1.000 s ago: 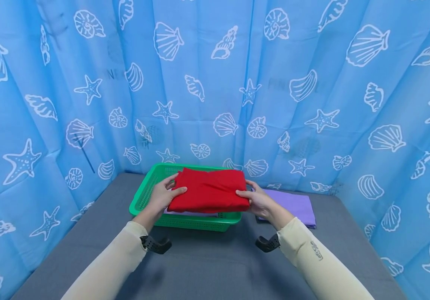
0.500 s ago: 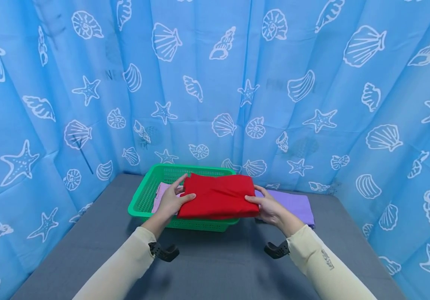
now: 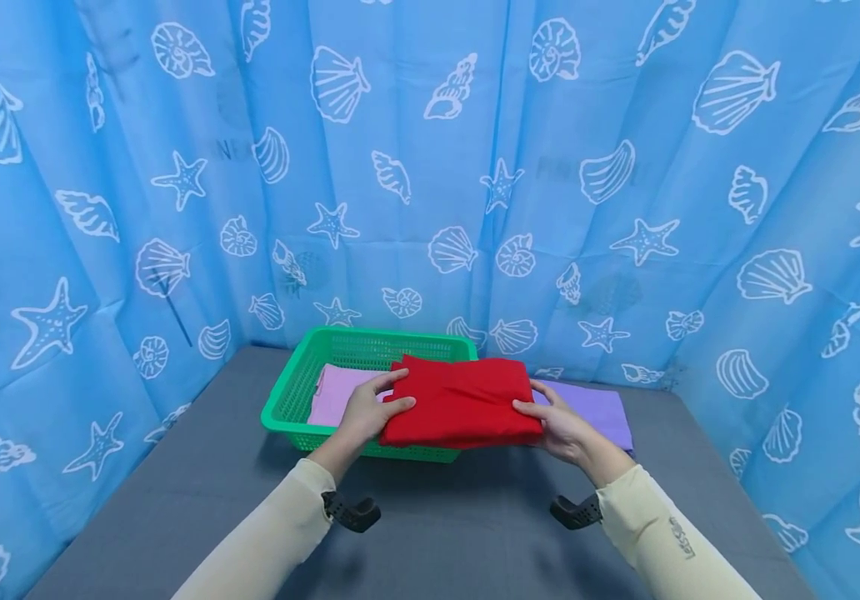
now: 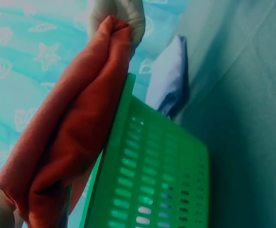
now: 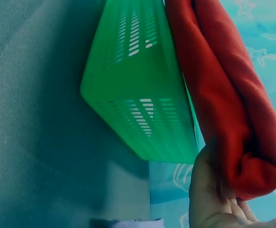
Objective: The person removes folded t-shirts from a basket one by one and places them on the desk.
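Note:
Both hands hold a folded red cloth (image 3: 463,402) level in the air, over the right front part of a green plastic basket (image 3: 302,367). My left hand (image 3: 366,412) grips its left end, thumb on top and the other fingers partly hidden by the cloth. At the opposite end my right hand (image 3: 568,429) pinches it with the thumb above and fingers beneath. The left wrist view shows the red cloth (image 4: 81,123) folded in thick layers. Inside the basket lies a folded pink cloth (image 3: 343,392), partly covered by the left hand and the red cloth.
A folded purple cloth (image 3: 591,408) lies on the grey table (image 3: 460,525) to the right of the basket, partly behind the right hand. A blue curtain (image 3: 430,167) with white shell prints hangs behind and along both sides of the table.
Both hands have carried the red cloth to the right and slightly toward the front. More of the basket and the pink cloth inside is now uncovered.

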`<action>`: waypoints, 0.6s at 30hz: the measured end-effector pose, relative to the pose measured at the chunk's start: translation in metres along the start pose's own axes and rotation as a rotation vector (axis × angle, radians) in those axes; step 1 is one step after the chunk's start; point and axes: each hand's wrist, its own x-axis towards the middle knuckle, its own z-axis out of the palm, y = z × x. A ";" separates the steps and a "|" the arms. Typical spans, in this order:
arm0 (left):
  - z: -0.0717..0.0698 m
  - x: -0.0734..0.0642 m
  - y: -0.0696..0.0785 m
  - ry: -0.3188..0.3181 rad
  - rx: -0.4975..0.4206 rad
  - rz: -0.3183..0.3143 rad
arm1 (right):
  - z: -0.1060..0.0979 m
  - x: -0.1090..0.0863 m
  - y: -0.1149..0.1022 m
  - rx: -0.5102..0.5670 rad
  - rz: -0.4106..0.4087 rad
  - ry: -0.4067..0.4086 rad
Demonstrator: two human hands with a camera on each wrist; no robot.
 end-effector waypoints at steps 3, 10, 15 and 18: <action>0.006 0.000 0.002 -0.005 0.001 -0.012 | -0.005 -0.001 0.000 -0.002 0.003 0.016; 0.012 -0.001 0.003 -0.033 0.001 -0.019 | -0.015 -0.007 0.002 0.023 0.012 0.010; 0.015 -0.002 0.004 -0.069 0.009 -0.019 | -0.021 -0.014 0.003 0.028 0.023 0.004; 0.017 -0.003 0.006 -0.090 0.012 -0.025 | -0.025 -0.019 0.003 0.025 0.028 0.005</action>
